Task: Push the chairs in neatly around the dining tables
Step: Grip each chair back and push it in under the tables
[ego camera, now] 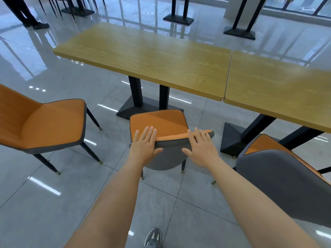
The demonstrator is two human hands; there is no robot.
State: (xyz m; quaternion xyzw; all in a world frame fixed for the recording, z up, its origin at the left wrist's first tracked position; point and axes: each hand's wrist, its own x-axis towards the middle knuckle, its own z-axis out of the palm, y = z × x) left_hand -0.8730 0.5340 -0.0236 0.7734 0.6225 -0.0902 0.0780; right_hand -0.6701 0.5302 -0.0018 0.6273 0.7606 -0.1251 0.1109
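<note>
An orange chair with a grey back stands in front of me, its seat facing the wooden dining table. My left hand lies flat over the left part of the chair's top rail, fingers spread. My right hand lies on the right part of the same rail, fingers apart, thumb against the grey back. Neither hand is closed around the rail. The seat's front edge sits near the table's black base, just short of the tabletop edge.
A second orange chair stands turned aside at the left. A third chair is at the right, near a second table. Another person's legs stand at the far left. My shoe is below.
</note>
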